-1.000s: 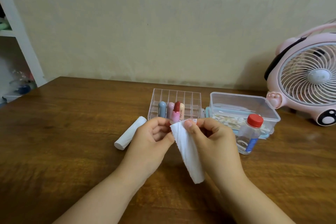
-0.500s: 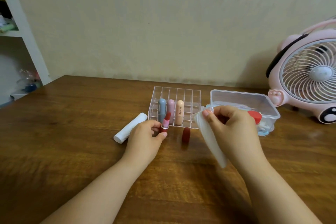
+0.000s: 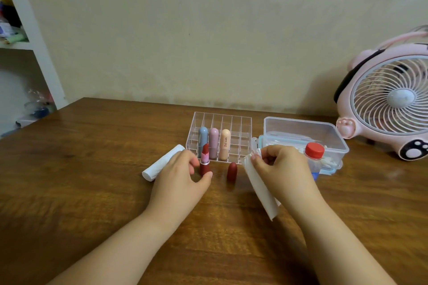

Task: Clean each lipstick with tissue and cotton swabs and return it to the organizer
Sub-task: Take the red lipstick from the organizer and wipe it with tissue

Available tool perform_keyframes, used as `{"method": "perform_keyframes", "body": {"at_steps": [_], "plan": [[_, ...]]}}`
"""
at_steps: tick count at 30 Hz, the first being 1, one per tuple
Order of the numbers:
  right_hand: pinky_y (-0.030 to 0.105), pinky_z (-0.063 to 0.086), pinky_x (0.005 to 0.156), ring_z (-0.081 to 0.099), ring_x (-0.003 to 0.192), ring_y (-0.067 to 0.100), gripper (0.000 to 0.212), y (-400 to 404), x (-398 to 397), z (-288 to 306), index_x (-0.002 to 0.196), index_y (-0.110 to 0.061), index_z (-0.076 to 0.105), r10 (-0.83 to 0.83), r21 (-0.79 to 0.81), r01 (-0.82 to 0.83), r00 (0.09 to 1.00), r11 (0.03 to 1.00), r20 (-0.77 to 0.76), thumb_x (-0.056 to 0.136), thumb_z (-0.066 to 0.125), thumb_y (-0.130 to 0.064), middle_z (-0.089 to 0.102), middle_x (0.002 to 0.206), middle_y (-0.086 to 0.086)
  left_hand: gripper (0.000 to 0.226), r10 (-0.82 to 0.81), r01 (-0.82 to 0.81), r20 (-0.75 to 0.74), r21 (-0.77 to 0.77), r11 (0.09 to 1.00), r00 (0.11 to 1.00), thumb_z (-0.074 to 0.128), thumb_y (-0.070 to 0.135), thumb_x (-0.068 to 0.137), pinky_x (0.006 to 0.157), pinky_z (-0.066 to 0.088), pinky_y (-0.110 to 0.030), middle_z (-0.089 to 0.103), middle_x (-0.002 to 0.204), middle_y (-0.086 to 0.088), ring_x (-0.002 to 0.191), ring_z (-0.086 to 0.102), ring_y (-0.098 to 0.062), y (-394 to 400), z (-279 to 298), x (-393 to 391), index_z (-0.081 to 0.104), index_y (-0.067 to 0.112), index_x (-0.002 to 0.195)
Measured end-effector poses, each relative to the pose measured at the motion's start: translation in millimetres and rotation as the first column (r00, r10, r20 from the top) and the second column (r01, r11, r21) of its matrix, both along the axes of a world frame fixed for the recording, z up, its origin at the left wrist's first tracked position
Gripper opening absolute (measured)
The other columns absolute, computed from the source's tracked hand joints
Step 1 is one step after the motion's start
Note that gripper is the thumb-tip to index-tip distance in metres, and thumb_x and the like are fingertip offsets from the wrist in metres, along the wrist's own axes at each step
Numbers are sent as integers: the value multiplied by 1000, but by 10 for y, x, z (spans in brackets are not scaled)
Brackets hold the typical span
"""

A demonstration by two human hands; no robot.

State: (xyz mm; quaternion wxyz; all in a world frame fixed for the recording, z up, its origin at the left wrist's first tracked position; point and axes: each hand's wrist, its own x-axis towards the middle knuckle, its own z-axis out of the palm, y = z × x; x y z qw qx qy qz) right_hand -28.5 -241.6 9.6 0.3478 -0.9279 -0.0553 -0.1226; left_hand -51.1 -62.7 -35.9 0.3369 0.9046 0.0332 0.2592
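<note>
Open lipstick (image 3: pixel 204 163) standing upright on the surface (image 3: pixel 92 180) at 6 o'clock of the organizer (image 3: pixel 220 136), cap (image 3: pixel 231 171) just beside at 3 o'clock. Left hand (image 3: pixel 180 180) loosely curled around it, fingers spread, not quite gripping. Right hand (image 3: pixel 278 169) pinching a tissue (image 3: pixel 261 190), hanging down
</note>
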Motion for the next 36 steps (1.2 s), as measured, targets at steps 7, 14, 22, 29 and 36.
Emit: {"method": "perform_keyframes", "body": {"at_steps": [7,14,22,29,36], "plan": [[12,31,48,47,57,2,15,20,24,-37,79,-24,59,35,-86,-38,999,996,-41,92,52,-28,54,65,-8,55,-303,319,-100,327,890,948,47,32,96,78,45,-21,63,109,2,95,58,-13,-281,118,-4,23,31,145],[18,46,60,54,68,7,12,18,36,-63,92,-19,66,62,-106,-71,994,992,-90,88,56,-24,63,80,-2,42,-177,244,-200,388,889,964,42,28,98,77,49,-29,63,117,-3,100,62,-21,-417,87,163,33,24,139],[13,36,53,47,63,3,6,-23,28,-36,84,-23,54,64,-68,-66,997,995,-38,85,60,-23,51,71,-11,10,-231,248,-120,156,956,966,58,24,89,59,37,-11,45,67,13,65,50,-5,-375,167,71,51,23,96],[15,39,59,49,69,4,10,32,-7,-33,83,-23,49,117,-64,-114,993,991,35,90,56,-26,53,77,-10,7,-321,133,-130,-719,682,938,65,8,81,67,57,-27,71,74,-4,67,70,-13,-279,250,-123,63,13,87],[10,44,61,56,74,2,8,52,-72,45,80,-30,57,284,36,-286,957,958,61,85,63,-29,59,81,-13,13,-408,176,-83,-812,557,909,66,5,83,66,56,-23,74,78,-5,74,72,-17,-127,298,-171,62,9,95]]}}
